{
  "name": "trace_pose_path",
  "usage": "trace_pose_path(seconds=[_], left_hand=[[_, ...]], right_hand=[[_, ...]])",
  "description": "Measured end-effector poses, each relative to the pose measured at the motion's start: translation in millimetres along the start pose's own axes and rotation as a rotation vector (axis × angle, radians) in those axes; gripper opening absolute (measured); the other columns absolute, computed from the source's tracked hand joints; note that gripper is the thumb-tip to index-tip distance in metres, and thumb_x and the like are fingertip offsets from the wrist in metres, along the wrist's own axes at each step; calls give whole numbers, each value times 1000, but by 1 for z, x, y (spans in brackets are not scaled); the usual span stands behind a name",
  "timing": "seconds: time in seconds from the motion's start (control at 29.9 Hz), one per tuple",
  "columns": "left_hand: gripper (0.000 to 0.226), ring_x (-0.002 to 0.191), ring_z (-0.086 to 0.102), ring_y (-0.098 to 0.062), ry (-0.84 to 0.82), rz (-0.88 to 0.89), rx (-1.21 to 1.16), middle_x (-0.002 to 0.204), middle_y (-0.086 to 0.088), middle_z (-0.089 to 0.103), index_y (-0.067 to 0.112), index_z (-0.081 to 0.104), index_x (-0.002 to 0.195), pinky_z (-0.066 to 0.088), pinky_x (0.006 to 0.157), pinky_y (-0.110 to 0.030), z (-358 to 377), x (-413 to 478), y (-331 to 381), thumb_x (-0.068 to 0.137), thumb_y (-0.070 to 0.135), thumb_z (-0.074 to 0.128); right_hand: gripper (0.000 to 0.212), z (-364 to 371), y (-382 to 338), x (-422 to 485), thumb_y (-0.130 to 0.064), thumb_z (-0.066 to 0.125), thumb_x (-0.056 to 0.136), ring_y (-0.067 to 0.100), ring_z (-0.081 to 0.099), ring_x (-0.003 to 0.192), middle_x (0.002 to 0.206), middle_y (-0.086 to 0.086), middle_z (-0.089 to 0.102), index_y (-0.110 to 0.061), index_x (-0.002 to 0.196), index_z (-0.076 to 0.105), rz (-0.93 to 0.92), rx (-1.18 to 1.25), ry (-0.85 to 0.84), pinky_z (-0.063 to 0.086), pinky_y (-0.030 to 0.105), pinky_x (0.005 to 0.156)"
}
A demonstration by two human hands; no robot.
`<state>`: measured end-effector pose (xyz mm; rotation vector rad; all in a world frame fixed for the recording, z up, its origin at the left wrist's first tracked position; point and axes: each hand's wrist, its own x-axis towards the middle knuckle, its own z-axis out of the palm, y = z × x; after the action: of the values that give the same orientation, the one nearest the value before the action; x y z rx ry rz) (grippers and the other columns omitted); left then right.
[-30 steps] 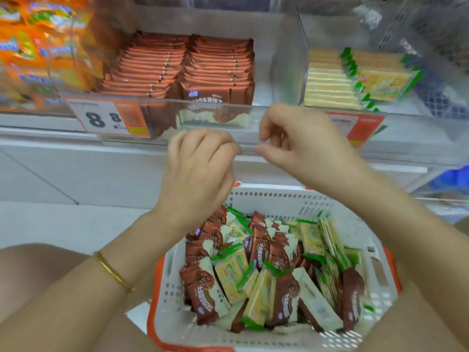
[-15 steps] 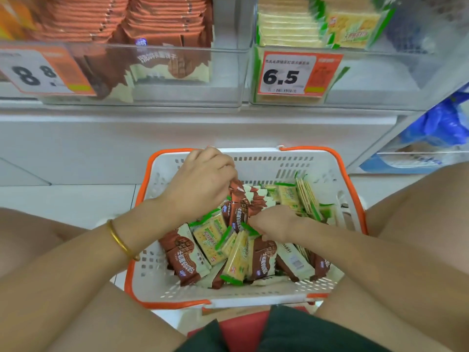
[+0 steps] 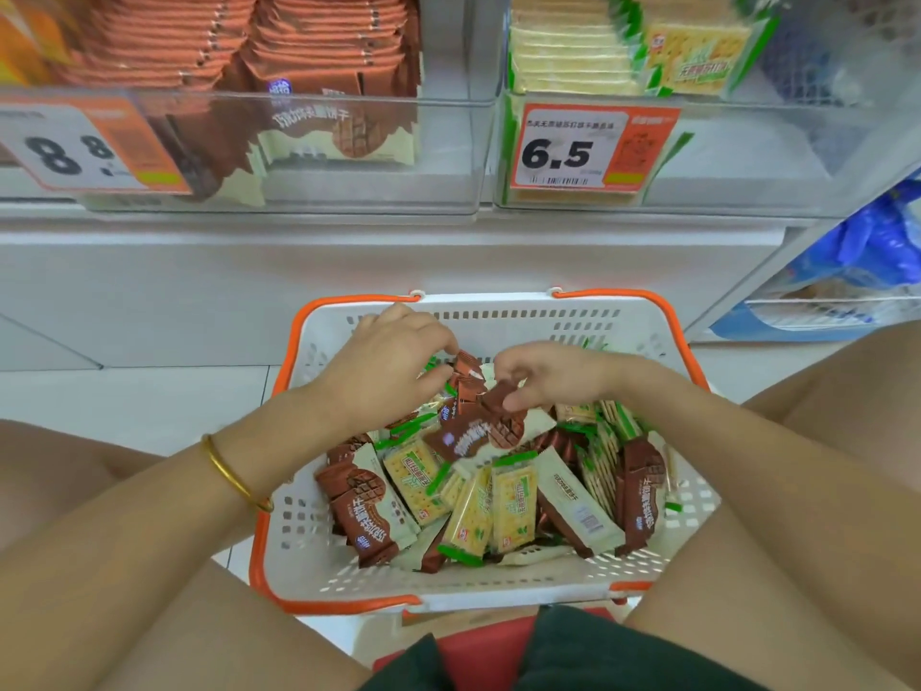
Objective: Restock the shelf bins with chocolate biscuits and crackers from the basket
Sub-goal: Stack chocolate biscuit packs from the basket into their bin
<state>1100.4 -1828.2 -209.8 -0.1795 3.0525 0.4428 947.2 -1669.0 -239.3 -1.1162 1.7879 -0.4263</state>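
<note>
Chocolate biscuit packets (image 3: 369, 511), brown with cream ends, lie jumbled with yellow-green cracker packets (image 3: 513, 506) in the white basket (image 3: 498, 576). At its far side the left hand (image 3: 393, 361) pinches one brown packet (image 3: 468, 374), the right hand (image 3: 543, 374) a second brown packet (image 3: 498, 426). On the far shelf, the left price tag (image 3: 84, 147) reads 8.8, the right price tag (image 3: 573, 152) 6.5.

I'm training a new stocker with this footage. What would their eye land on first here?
The white basket with orange handles sits centre frame, heaped with mixed brown and green-yellow packs. Both hands are in it: the left hand pinches a chocolate biscuit pack, the right hand a second chocolate pack. Above, the bold 6.5 price tag fronts the cracker bin.
</note>
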Motion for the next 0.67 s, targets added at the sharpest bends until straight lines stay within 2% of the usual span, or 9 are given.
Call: trace_pose_path(seconds=[0.1, 0.17, 0.27, 0.33, 0.4, 0.5, 0.57, 0.67], left_hand=[[41, 123, 43, -16, -151, -68, -94, 131, 5, 54, 22, 52, 131, 35, 102, -33, -3, 3, -7, 93, 39, 54], [43, 118, 50, -13, -239, -94, -184, 130, 3, 56, 20, 52, 130, 40, 101, -30, -7, 5, -12, 92, 37, 58], [25, 97, 60, -12, -276, -122, -276, 108, 3, 65, 21, 60, 110, 49, 88, -32, -16, 6, -15, 89, 32, 64], [10, 81, 60, -8, -288, -129, -327, 92, 3, 65, 22, 60, 95, 48, 75, -20, -25, 6, -16, 88, 27, 66], [9, 70, 57, -4, -289, -119, -359, 83, 2, 63, 24, 58, 86, 42, 62, -14, -36, 5, -14, 87, 24, 67], [7, 69, 57, -5, -241, -107, -370, 81, 5, 62, 22, 60, 89, 42, 61, -15, -62, 3, -12, 87, 23, 67], [6, 68, 55, -4, -181, -96, -380, 78, 9, 60, 23, 60, 88, 41, 60, -14, -82, 0, -10, 87, 22, 66], [7, 69, 53, -3, -113, -71, -302, 80, 9, 59, 19, 64, 92, 38, 60, -12, -111, -3, -12, 86, 21, 66]], right_hand=[[24, -19, -7, -10, -5, 58, 92, 18, 52, 72, 82, 12, 54, -15, 76, 42, -40, 262, 81, 42, 19, 54], [22, -23, -11, -13, -6, 56, 93, 16, 55, 75, 80, 5, 61, -16, 78, 43, -65, 375, 115, 43, 19, 57], [22, -25, -17, -14, -2, 55, 93, 10, 56, 71, 72, -10, 67, -16, 81, 44, -94, 506, 146, 40, 22, 59], [21, -26, -22, -15, 2, 55, 91, 13, 55, 72, 71, -9, 68, -15, 86, 46, -108, 547, 156, 40, 22, 59], [22, -29, -31, -19, 3, 57, 90, 14, 55, 73, 76, -8, 67, -18, 93, 50, -112, 521, 151, 42, 21, 58], [22, -36, -57, -23, -6, 67, 84, 14, 60, 75, 84, -4, 67, -23, 95, 59, -133, 385, 187, 46, 24, 60], [17, -40, -81, -24, -9, 71, 80, 12, 62, 70, 79, -3, 67, -20, 89, 61, -176, 323, 228, 48, 27, 63], [15, -46, -113, -23, -8, 72, 80, 2, 59, 59, 75, -1, 65, -15, 87, 61, -247, 171, 299, 48, 16, 57]])
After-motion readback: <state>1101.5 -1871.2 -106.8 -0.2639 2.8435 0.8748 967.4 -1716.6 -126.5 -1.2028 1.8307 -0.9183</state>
